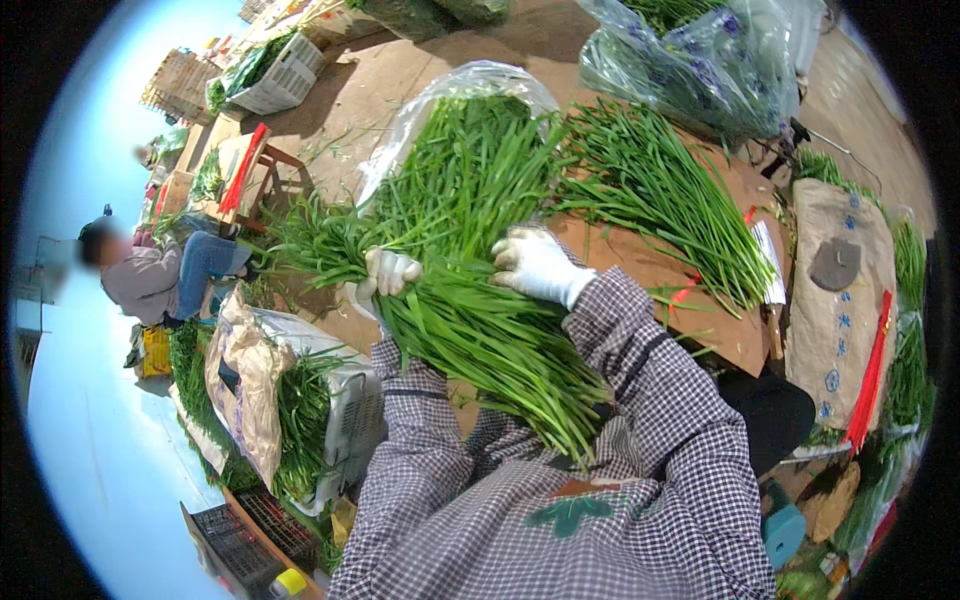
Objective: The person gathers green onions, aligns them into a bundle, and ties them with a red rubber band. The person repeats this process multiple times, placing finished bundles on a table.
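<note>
My left hand (390, 274), in a white work glove, is closed around a bunch of long green leaves (495, 337) that look like Chinese chives. The bunch lies slantwise over my lap, its pale stem ends towards my right side. My right hand (536, 262), gloved too, rests with bent fingers at the top of the greens; whether it grips any is hidden. Just beyond both hands, a larger heap of chives (472, 157) fills a clear plastic bag (382, 161). Another bundle of chives (660, 195) lies on a brown board (630, 251) at the right.
A cleaver (769, 262) lies by the board's right edge. Red ties (874, 367) rest on a sack (817, 247) farther right. At the left stand a plastic-lined crate (356, 412) of greens and a seated person (157, 277). A large plastic bag (697, 75) stands behind the board.
</note>
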A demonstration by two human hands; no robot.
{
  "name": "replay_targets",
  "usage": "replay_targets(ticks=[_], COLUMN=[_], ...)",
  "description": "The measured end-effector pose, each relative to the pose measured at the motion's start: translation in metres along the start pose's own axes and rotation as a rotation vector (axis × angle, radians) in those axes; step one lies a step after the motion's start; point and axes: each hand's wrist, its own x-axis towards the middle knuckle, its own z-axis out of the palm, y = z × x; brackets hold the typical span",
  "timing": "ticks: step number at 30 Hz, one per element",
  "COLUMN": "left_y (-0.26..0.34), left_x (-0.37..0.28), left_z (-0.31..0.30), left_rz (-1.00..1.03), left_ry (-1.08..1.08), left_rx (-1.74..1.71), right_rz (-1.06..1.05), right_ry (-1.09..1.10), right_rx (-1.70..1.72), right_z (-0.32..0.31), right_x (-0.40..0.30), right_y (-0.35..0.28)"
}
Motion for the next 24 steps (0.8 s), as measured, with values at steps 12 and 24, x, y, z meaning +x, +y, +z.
replay_targets(ticks=[12,24], left_y=[0.01,0.005], left_x=[-0.028,-0.038], left_z=[-0.013,-0.013], left_rz=[0.131,0.133], left_ry=[0.133,0.19], left_rx=[-0.021,-0.132], right_rz=[0.226,0.562], right_ry=[0.415,0.223], right_rx=[1.638,0.412], right_z=[-0.041,-0.04], right_x=[-0.094,-0.157], right_y=[0.027,-0.035])
